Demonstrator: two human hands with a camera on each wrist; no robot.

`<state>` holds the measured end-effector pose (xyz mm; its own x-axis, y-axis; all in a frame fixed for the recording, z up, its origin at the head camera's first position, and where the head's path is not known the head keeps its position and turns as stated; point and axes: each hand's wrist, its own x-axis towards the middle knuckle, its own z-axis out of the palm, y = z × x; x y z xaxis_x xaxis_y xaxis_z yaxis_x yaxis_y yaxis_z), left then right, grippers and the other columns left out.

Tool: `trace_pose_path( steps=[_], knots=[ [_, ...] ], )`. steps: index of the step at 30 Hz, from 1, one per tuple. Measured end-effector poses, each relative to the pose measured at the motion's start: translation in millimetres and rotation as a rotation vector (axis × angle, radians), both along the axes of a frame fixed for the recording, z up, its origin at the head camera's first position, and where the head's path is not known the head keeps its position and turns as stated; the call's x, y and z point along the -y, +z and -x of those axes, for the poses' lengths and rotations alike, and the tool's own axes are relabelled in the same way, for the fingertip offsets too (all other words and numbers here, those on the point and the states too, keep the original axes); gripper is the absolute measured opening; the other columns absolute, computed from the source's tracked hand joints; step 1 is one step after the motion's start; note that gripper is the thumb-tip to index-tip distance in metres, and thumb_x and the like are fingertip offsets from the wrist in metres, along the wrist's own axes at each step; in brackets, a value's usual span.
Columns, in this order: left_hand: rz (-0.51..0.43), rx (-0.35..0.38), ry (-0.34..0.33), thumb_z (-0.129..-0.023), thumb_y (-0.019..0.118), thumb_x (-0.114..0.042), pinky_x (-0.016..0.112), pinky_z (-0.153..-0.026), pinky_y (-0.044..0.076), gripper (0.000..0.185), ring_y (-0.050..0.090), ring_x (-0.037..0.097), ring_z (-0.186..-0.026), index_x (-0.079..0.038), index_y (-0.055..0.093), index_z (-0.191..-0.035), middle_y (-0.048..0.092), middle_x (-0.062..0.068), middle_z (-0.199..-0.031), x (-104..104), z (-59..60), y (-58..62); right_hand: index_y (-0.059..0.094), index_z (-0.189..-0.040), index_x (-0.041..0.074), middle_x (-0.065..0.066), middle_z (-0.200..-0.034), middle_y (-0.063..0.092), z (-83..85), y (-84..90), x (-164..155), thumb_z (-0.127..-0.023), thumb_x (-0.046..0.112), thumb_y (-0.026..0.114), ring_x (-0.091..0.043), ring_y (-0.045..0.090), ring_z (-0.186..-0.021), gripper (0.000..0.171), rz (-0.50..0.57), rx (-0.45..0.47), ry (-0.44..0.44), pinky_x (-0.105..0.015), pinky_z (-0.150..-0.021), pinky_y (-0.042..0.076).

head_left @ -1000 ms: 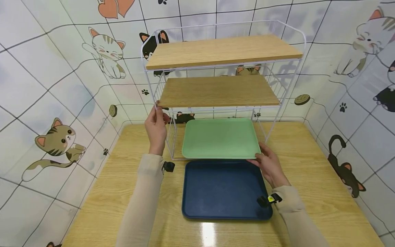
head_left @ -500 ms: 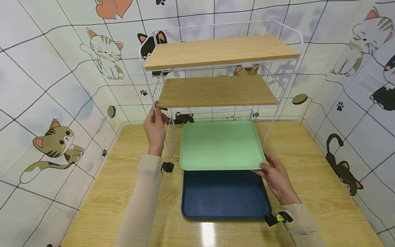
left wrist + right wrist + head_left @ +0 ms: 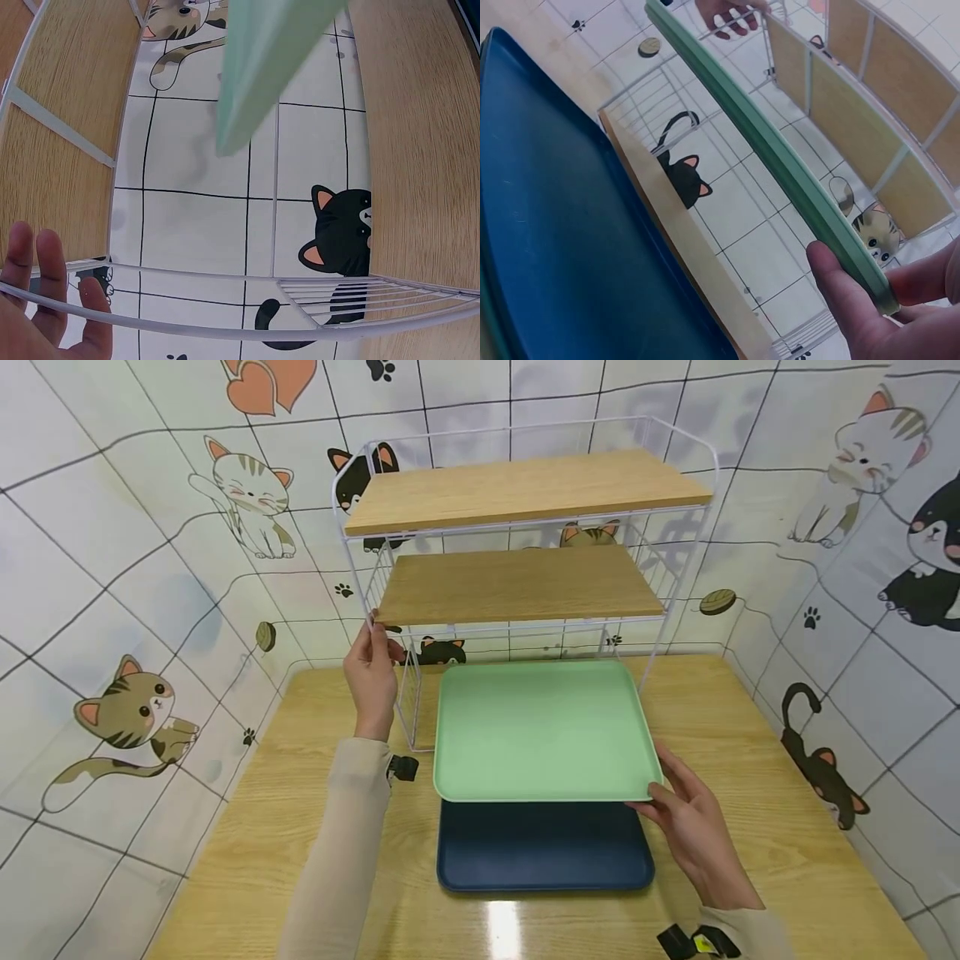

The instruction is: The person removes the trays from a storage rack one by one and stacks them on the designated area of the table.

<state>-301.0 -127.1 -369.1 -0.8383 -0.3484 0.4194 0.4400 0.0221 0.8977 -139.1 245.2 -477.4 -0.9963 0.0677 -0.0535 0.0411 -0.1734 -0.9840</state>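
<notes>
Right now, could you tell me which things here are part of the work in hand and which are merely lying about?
In hand:
- green tray, pinched at its corner by the right hand
- white wire rack, front post held by the left hand

Lying about:
- blue tray flat on the wooden table

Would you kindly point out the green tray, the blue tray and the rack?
green tray (image 3: 536, 731), head view, middle of its flat base.
blue tray (image 3: 543, 852), head view, exposed base near its front edge.
rack (image 3: 517, 485), head view, top wooden shelf.
</notes>
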Motion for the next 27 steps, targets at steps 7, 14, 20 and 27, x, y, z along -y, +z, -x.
trace_pose_path(
  steps=[7,14,20,27],
  knots=[
    [-0.016,0.026,-0.004,-0.110,0.047,-0.017,0.021,-0.062,0.042,0.038,0.058,0.019,-0.069,-0.005,0.057,-0.145,0.060,0.013,-0.076,5,11.1,-9.7,0.013,-0.164,0.005,-0.020,-0.170,0.004,-17.0,-0.1,-2,-0.108,0.006,0.049,-0.001,0.064,-0.113,0.066,0.006,0.009,-0.003,-0.023,-0.087,0.057],
    [-0.017,0.016,0.000,-0.110,0.049,-0.023,0.022,-0.065,0.043,0.037,0.058,0.017,-0.068,-0.014,0.060,-0.144,0.060,0.003,-0.073,8,21.6,-21.3,0.014,-0.165,0.007,-0.017,-0.171,0.003,-32.8,-3.1,-4,-0.108,0.007,0.049,-0.002,0.065,-0.113,0.066,0.025,0.043,-0.010,-0.022,-0.088,0.057],
    [-0.001,-0.002,0.010,-0.109,0.051,-0.031,0.022,-0.065,0.044,0.038,0.058,0.013,-0.069,-0.017,0.063,-0.142,0.061,-0.002,-0.073,8,21.9,-24.0,0.013,-0.165,0.008,-0.018,-0.171,-0.001,-45.4,-8.7,-3,-0.109,0.009,0.050,0.000,0.065,-0.113,0.068,0.027,0.097,-0.027,-0.022,-0.088,0.057],
    [0.010,0.007,-0.005,-0.110,0.049,-0.026,0.022,-0.067,0.045,0.038,0.059,0.015,-0.072,-0.012,0.060,-0.144,0.061,0.011,-0.079,5,11.0,-13.4,0.011,-0.165,0.010,-0.018,-0.171,-0.002,-56.3,-15.2,-2,-0.109,0.009,0.048,0.000,0.064,-0.113,0.067,0.022,0.139,-0.029,-0.024,-0.090,0.057]
  ],
)
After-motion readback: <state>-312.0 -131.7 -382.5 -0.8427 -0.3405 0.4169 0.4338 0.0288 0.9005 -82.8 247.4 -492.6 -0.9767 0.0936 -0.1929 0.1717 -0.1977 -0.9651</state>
